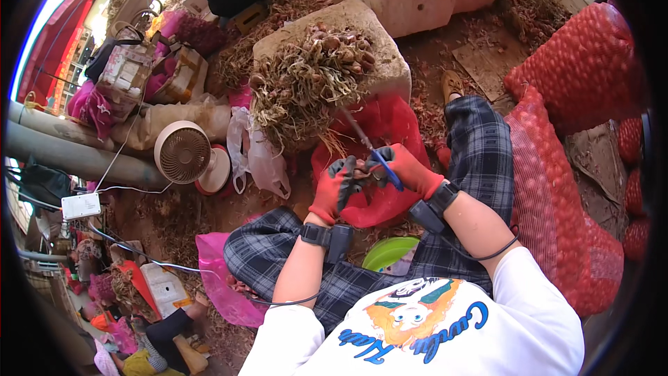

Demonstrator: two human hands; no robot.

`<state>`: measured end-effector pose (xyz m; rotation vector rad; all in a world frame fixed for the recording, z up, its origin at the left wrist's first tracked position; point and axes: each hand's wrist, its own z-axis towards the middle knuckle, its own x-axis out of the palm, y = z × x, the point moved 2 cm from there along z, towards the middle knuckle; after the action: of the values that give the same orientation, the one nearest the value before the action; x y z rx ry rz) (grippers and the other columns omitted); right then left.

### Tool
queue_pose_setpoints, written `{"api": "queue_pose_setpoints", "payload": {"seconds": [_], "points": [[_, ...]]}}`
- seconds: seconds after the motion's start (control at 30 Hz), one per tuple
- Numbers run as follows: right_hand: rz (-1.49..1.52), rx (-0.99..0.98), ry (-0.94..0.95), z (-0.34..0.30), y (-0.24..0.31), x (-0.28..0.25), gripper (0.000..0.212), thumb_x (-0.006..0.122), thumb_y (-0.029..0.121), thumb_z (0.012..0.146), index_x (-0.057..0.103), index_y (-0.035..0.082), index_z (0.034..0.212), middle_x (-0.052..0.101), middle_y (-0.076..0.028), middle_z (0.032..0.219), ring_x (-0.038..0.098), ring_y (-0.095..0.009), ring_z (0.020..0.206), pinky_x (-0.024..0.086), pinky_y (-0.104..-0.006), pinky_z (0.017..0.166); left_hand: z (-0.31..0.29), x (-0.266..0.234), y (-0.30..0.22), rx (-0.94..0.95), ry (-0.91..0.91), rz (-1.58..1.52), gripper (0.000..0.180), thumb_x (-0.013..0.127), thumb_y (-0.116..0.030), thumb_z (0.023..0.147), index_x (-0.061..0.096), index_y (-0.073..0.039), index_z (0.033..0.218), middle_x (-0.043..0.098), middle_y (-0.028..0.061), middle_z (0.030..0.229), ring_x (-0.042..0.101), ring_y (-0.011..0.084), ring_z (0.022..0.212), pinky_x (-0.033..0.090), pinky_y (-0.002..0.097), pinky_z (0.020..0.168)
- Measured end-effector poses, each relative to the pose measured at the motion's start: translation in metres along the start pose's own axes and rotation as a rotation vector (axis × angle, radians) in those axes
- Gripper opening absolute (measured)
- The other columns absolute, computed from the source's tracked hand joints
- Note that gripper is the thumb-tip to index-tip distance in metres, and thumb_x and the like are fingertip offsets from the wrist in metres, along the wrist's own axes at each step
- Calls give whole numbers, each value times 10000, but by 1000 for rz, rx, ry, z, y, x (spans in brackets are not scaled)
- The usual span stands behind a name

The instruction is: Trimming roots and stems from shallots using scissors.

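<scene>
My left hand [335,188], in a red and black glove, is closed around a small bunch of shallots [362,173]; its fingers partly hide them. Right beside it, my gloved right hand [412,170] grips a pair of scissors [387,168] with blue handles, the blades pointing up and away from me. Both hands are over an open red mesh bag [390,212] between my legs. Just beyond, a heap of dried shallots with long withered stems [313,80] covers much of a pale foam box [393,63].
Full red mesh sacks [577,63] stand and lean on my right. At left are a round fan [182,152], plastic bags [264,160] and a white power strip [81,205] with cables. A green bowl [390,252] sits near my lap; foam bins [396,0] stand farther off.
</scene>
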<state>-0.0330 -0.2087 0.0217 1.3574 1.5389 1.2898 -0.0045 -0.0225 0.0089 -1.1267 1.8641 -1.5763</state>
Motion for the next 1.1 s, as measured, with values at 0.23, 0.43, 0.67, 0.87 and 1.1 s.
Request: {"api": "queue_pose_setpoints", "payload": {"seconds": [0.23, 0.43, 0.67, 0.87, 1.1], "points": [[72, 79, 27, -5, 3, -4, 292, 698, 286, 793, 644, 12, 708, 593, -35, 587, 553, -89, 512, 426, -258, 473, 2, 2, 3, 41, 21, -136, 310, 526, -27, 883, 564, -6, 1189, 631, 39, 1057, 599, 96, 906, 476, 237, 782], [-554, -236, -231, 0, -6, 0, 441, 699, 436, 779, 653, -1, 748, 596, -101, 594, 577, -180, 517, 457, -338, 528, -4, 10, -13, 106, -81, 252, 362, 492, 29, 849, 544, 25, 1208, 612, 45, 1100, 571, 91, 941, 470, 242, 811], [-98, 53, -56, 2, -3, -2, 384, 664, 370, 778, 640, -12, 753, 617, -186, 675, 607, -322, 657, 462, -401, 655, -4, -2, -7, 4, -102, -159, 304, 516, -9, 869, 581, -18, 1165, 610, 13, 1001, 567, 74, 873, 486, 238, 752], [-381, -244, -169, 3, -5, 5, 232, 682, 219, 763, 639, -8, 782, 612, -87, 627, 568, -136, 559, 446, -317, 547, 0, 6, 6, -71, -172, -44, 247, 533, -161, 944, 577, -20, 1143, 613, 5, 937, 563, 87, 793, 467, 221, 733], [140, 51, 19, -2, -5, 2, 189, 675, 186, 780, 647, 5, 824, 619, -57, 647, 577, -100, 566, 433, -297, 519, -6, 18, -18, -108, -130, -285, 239, 538, -156, 936, 583, -32, 1135, 610, -13, 905, 520, 54, 721, 439, 197, 661]]}}
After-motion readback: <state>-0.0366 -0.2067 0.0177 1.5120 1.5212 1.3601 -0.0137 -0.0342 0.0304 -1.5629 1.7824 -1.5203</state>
